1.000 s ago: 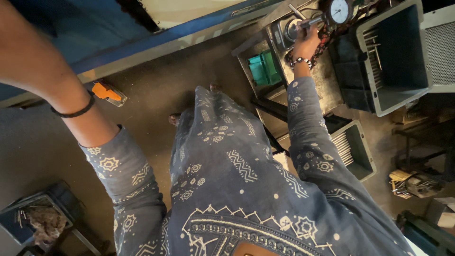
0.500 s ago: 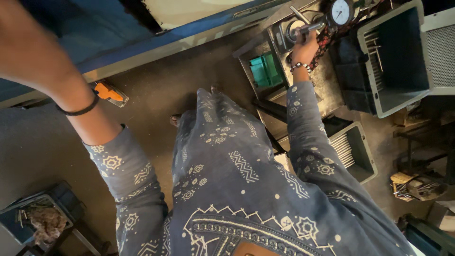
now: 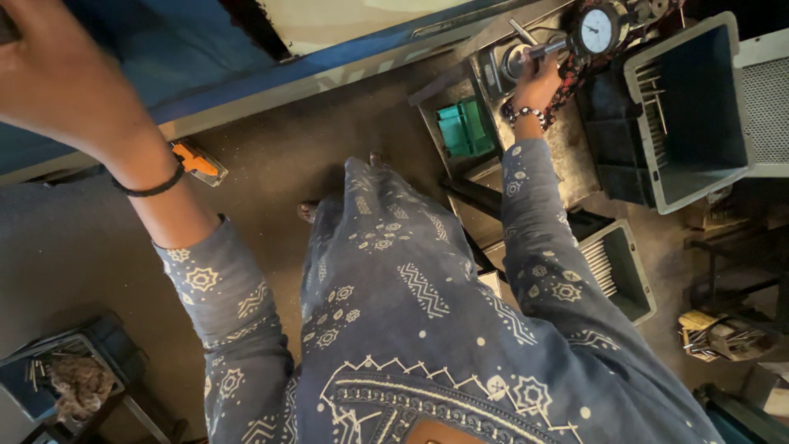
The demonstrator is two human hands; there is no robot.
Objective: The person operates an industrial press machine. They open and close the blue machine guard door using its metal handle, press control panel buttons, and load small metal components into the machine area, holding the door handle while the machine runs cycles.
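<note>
right hand: right hand (image 3: 538,80) reaches to the far end of the metal bench (image 3: 567,156), fingers curled shut around a thin metal rod (image 3: 549,49)
rod look: slim, straight, shiny steel, round section; lies roughly level, one end in the fist, other end pointing toward the dial gauge (image 3: 596,30)
rod place: at the bench's far edge, just in front of a round steel fixture (image 3: 511,62), touching or just beside the gauge body; cannot tell which
gauge look: round white face, black rim, dark needle, standing at the bench's far corner
wrist: beaded bracelet (image 3: 526,113) on the right wrist, patterned blue-grey sleeve below it
left hand: left hand (image 3: 41,70) raised high near the picture's upper left, against a blue surface (image 3: 148,49); fingertips cut off by the frame, so cannot tell if it grips anything
left wrist: thin black band (image 3: 152,185)
grey bin: large grey plastic bin (image 3: 657,177) just right of the gauge, thin steel pins along its left inner wall
lower bin: smaller grey crate (image 3: 645,300) beside the bench's near edge, rods stacked inside
green box: green box (image 3: 464,127) on a lower shelf left of the bench
floor: orange-handled tool (image 3: 196,162) lying near the blue edge; a crate with a rag (image 3: 78,382) at the lower left
</note>
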